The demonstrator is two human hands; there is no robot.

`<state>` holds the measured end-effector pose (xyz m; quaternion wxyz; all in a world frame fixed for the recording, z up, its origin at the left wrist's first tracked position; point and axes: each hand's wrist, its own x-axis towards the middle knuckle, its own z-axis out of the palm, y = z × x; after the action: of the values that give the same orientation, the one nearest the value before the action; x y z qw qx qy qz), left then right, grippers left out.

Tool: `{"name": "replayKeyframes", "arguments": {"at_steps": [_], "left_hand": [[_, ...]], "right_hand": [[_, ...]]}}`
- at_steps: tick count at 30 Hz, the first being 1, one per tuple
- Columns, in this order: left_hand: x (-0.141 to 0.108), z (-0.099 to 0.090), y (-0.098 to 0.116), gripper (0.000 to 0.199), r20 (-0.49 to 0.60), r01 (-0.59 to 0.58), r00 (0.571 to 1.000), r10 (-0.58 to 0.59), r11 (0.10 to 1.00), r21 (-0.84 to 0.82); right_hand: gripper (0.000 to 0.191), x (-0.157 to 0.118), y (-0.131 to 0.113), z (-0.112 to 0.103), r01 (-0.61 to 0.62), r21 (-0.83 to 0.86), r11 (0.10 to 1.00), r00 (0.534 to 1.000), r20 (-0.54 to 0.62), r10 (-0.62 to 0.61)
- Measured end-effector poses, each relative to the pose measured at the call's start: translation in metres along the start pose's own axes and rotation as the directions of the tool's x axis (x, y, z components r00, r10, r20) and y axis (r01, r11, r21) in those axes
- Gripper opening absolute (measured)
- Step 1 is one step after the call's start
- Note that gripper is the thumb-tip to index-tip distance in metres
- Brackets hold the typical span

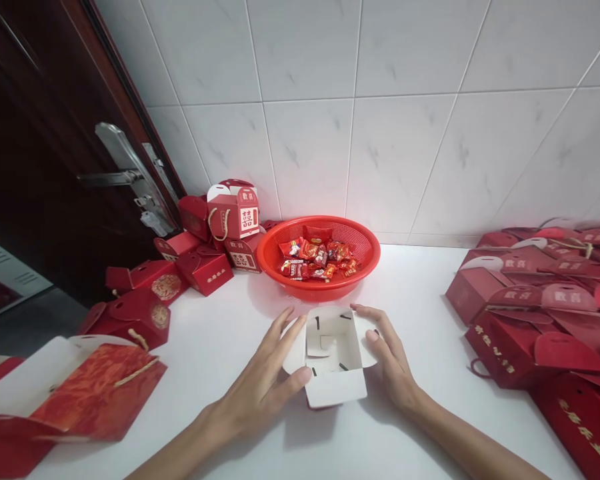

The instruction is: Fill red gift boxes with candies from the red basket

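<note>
Left hand (pixel 263 373) spread wide, thumb and fingers apart, touching left flap (pixel 294 353) of white-lined box (pixel 330 347). Right hand (pixel 393 367) half open, thumb on right flap (pixel 365 353). Box between hands on white table (pixel 420 287), mouth up, near flap (pixel 337 389) folded toward person; opening roughly square, long axis unclear. Just beyond, red basket (pixel 320 291) with wrapped sweets (pixel 320 257). Red boxes (pixel 520 360) at both sides.

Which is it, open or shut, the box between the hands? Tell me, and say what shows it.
Open: the white-lined box has flaps spread outward, and its inside shows from above, uncovered.
</note>
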<state>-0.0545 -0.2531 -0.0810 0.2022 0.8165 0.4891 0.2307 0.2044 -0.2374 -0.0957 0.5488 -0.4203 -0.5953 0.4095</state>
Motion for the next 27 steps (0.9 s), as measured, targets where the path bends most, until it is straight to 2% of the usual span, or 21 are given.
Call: {"name": "replayKeyframes", "arguments": {"at_steps": [4,7,10,13,16,19,22,27], "left_hand": [[0.013,-0.02,0.011,0.059,-0.172,-0.087,0.981,0.093,0.995,0.042],[0.03,-0.045,0.027,0.048,-0.31,-0.138,0.939,0.148,0.989,0.055],[0.064,-0.071,0.038,0.041,-0.386,-0.147,0.908,0.164,0.986,0.075],[0.117,-0.089,0.033,0.038,-0.391,-0.112,0.913,0.119,0.993,0.041],[0.177,-0.096,0.016,0.035,-0.262,-0.029,0.965,0.025,1.0,-0.009],[0.229,-0.094,-0.003,0.033,-0.086,0.052,0.995,-0.046,0.996,0.071],[0.268,-0.086,-0.016,0.033,0.09,0.02,0.995,-0.042,0.972,0.234],[0.321,-0.061,-0.022,0.029,0.237,-0.093,0.971,0.019,0.948,0.305]], "right_hand": [[0.042,0.016,0.007,-0.007,0.128,0.085,0.988,0.992,-0.028,-0.126],[0.035,0.036,-0.001,-0.012,0.196,0.106,0.975,0.974,-0.14,-0.18],[0.023,0.07,-0.022,-0.015,0.223,0.048,0.974,0.942,-0.268,-0.203],[0.013,0.117,-0.04,-0.017,0.206,-0.019,0.978,0.942,-0.269,-0.203],[0.011,0.166,-0.043,-0.017,0.102,-0.087,0.991,0.978,-0.172,-0.116],[0.008,0.203,-0.036,-0.018,-0.012,-0.212,0.977,0.995,-0.101,-0.01],[0.008,0.227,-0.026,-0.02,-0.038,-0.277,0.96,0.996,-0.083,0.016],[0.008,0.256,-0.012,-0.025,-0.086,-0.298,0.951,0.996,-0.051,0.074]]}}
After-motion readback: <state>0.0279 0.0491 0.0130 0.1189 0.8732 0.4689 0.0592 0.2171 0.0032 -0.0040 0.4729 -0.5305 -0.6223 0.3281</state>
